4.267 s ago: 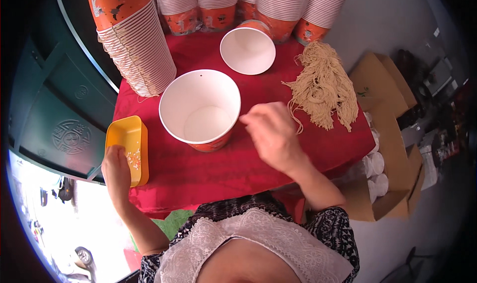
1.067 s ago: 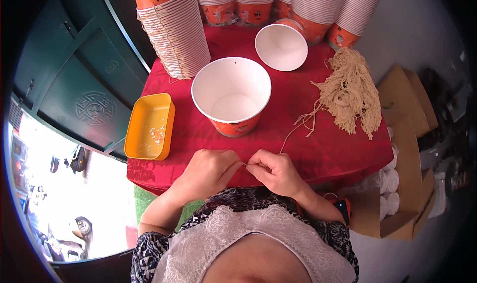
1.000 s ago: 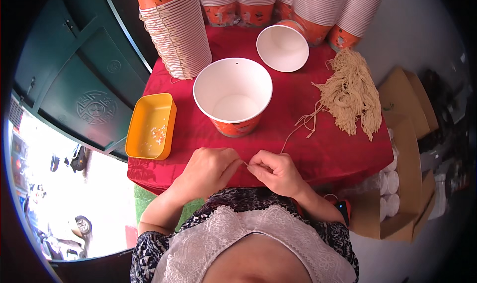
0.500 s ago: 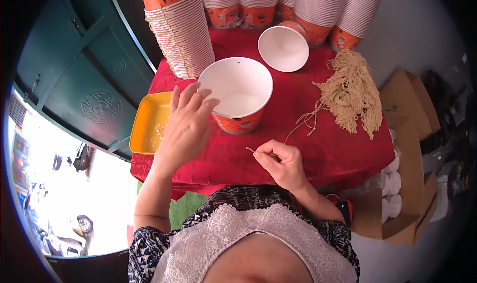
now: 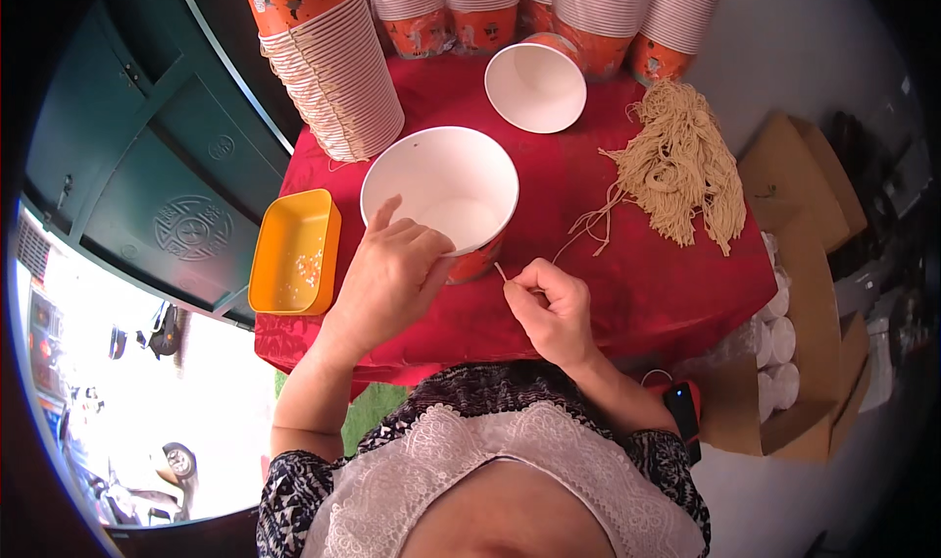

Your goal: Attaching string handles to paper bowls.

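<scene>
The right hand (image 5: 551, 313) pinches a string (image 5: 501, 271) near the bucket (image 5: 431, 176) on the bench (image 5: 647, 293). The left hand (image 5: 394, 272) is at the bucket's near-left rim; whether it grips, I cannot tell. A skein (image 5: 681, 171) lies right.

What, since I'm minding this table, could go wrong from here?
The right hand pinches a strand running toward the string bundle; a tug could tangle it.

The left hand is at the paper bucket; a bump might tip it.

The yellow tray of small bits sits near the edge of the table; a knock might spill them.
</scene>
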A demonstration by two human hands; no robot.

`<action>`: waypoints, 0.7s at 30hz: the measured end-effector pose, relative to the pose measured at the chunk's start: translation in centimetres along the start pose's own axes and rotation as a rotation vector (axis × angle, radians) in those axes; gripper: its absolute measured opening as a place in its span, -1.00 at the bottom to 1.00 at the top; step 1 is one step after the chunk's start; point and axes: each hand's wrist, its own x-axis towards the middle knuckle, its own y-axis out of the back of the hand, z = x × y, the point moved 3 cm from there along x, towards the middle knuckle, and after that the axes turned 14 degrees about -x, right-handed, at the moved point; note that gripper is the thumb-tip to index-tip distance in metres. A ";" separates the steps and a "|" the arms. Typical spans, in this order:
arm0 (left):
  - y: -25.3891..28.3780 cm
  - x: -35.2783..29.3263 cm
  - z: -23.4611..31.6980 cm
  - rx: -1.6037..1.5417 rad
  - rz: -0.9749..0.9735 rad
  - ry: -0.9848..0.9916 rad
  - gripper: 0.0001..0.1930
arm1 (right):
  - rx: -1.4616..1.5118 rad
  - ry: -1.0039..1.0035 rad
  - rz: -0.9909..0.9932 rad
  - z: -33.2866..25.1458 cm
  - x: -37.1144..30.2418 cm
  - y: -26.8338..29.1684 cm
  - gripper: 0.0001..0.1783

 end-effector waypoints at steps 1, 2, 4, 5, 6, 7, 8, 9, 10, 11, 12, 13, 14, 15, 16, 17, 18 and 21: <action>-0.1 0.0 0.2 -0.020 -0.004 0.008 -0.92 | 0.002 -0.001 -0.001 0.0 0.1 -0.1 -0.78; -0.3 0.0 0.3 -0.040 -0.008 0.017 -0.92 | -0.004 0.000 -0.006 -0.1 0.2 -0.3 -0.78; -0.6 0.0 0.5 -0.042 -0.011 0.002 -0.92 | -0.007 -0.002 -0.010 -0.3 0.3 -0.4 -0.77; -0.8 0.0 0.6 -0.045 -0.013 -0.015 -0.91 | -0.003 0.005 -0.007 -0.5 0.4 -0.4 -0.77; -0.8 0.0 0.7 -0.045 -0.016 -0.013 -0.91 | 0.002 0.011 -0.005 -0.7 0.5 -0.4 -0.77; -0.6 0.0 0.9 -0.077 -0.004 -0.003 -0.89 | 0.004 0.008 -0.004 -0.7 0.6 -0.4 -0.77; -0.4 0.1 1.1 -0.108 0.008 0.007 -0.87 | -0.006 0.008 -0.001 -0.7 0.6 -0.3 -0.78; 0.0 0.1 1.3 -0.107 0.005 0.008 -0.87 | -0.016 0.008 0.002 -0.7 0.7 -0.3 -0.78; 0.4 0.1 1.3 -0.124 0.032 0.019 -0.86 | -0.014 0.005 0.003 -0.8 0.8 -0.3 -0.78; 0.8 0.1 1.2 -0.141 0.059 0.029 -0.85 | -0.015 -0.013 -0.011 -0.9 0.9 -0.3 -0.79; 1.1 0.1 0.9 -0.134 0.070 0.016 -0.86 | -0.015 -0.031 -0.026 -1.0 1.0 -0.3 -0.79; 1.3 0.2 0.7 -0.134 0.069 0.018 -0.86 | -0.015 -0.033 -0.026 -1.2 1.1 -0.2 -0.79; 1.6 0.2 0.4 -0.143 0.073 0.031 -0.87 | -0.007 -0.036 -0.037 -1.3 1.2 -0.3 -0.79; 1.7 0.3 0.3 -0.152 0.077 0.045 -0.87 | 0.001 -0.039 -0.048 -1.4 1.3 -0.3 -0.79; 1.9 0.3 0.2 -0.152 0.077 0.046 -0.87 | 0.001 -0.040 -0.049 -1.3 1.4 -0.3 -0.79; 1.9 0.4 0.1 -0.146 0.067 0.056 -0.88 | 0.002 -0.045 -0.057 -1.2 1.5 -0.4 -0.79; 1.9 0.4 0.0 -0.140 0.057 0.067 -0.89 | 0.003 -0.051 -0.065 -1.1 1.5 -0.4 -0.79; 2.1 0.3 -0.2 -0.142 0.060 0.074 -0.90 | -0.003 -0.048 -0.070 -1.3 1.7 -0.5 -0.79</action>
